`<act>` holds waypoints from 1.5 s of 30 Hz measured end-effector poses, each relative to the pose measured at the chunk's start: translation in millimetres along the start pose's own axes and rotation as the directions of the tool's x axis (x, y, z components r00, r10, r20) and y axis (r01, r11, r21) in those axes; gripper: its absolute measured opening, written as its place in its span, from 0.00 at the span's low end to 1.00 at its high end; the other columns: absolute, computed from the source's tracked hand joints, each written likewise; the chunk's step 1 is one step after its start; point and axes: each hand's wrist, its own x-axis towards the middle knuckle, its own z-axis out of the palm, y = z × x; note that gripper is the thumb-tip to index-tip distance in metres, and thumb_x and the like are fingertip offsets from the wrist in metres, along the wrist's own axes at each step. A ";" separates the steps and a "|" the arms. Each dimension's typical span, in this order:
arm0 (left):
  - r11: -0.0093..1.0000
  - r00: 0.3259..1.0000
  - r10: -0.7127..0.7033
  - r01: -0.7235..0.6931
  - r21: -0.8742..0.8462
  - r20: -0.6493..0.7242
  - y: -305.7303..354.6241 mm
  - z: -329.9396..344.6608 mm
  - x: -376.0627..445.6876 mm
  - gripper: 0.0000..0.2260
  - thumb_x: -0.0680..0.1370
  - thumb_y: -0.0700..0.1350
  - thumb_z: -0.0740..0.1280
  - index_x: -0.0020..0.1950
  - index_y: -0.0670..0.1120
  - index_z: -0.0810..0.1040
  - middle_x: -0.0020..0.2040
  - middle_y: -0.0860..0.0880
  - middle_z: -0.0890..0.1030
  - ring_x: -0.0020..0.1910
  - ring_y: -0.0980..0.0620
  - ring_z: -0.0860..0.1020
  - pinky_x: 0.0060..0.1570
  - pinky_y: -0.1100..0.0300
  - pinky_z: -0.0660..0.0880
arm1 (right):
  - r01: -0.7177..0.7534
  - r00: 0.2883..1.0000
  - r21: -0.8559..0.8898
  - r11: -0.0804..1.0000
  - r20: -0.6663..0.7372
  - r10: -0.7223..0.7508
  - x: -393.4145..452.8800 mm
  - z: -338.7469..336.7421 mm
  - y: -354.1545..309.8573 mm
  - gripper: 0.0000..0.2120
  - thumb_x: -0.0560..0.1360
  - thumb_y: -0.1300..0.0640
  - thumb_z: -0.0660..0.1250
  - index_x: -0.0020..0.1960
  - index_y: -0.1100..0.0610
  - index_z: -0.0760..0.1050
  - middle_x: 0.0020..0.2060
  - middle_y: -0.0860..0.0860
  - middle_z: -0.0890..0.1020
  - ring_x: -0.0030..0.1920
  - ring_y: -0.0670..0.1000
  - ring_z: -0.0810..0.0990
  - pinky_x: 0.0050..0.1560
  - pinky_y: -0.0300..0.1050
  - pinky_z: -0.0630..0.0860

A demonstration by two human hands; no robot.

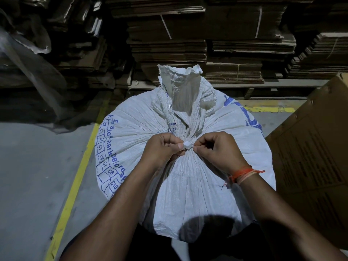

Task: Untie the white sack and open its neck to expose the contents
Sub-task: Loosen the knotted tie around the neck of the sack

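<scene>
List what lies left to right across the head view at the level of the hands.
Grey floor → yellow line → blue print on the sack → left hand → white tie → right hand → cardboard box.

One camera on the person's head looks forward and down, close over the white sack (180, 147)

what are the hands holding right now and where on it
Both the left hand and right hand pinch the white tie at the gathered neck of the white sack, one on each side.
</scene>
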 end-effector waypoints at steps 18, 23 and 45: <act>1.000 1.000 -0.003 0.004 0.020 -0.004 3.9 0.4 -2.9 0.04 0.78 0.33 0.72 0.44 0.39 0.83 0.38 0.40 0.86 0.35 0.52 0.85 0.34 0.64 0.79 | -0.008 1.000 -0.007 1.000 0.020 0.008 -0.7 -9.5 -0.2 0.03 0.71 0.60 0.78 0.40 0.54 0.86 0.34 0.50 0.87 0.33 0.43 0.81 0.38 0.32 0.76; 0.999 1.000 0.006 -0.006 0.045 -0.009 2.0 -1.6 -2.2 0.03 0.78 0.33 0.72 0.44 0.39 0.83 0.43 0.36 0.87 0.37 0.51 0.86 0.37 0.63 0.81 | 0.012 0.999 -0.028 1.000 -0.038 -0.013 -1.7 3.4 -3.7 0.05 0.71 0.60 0.78 0.38 0.53 0.85 0.30 0.47 0.84 0.30 0.42 0.78 0.35 0.28 0.71; 0.999 1.000 0.009 -0.009 0.044 -0.007 2.4 0.0 -3.3 0.06 0.77 0.32 0.72 0.42 0.40 0.83 0.42 0.36 0.86 0.39 0.47 0.85 0.40 0.61 0.82 | 0.034 0.997 -0.066 0.997 -0.060 -0.038 0.3 7.0 -2.7 0.03 0.71 0.57 0.78 0.39 0.54 0.86 0.31 0.47 0.85 0.33 0.46 0.81 0.34 0.28 0.71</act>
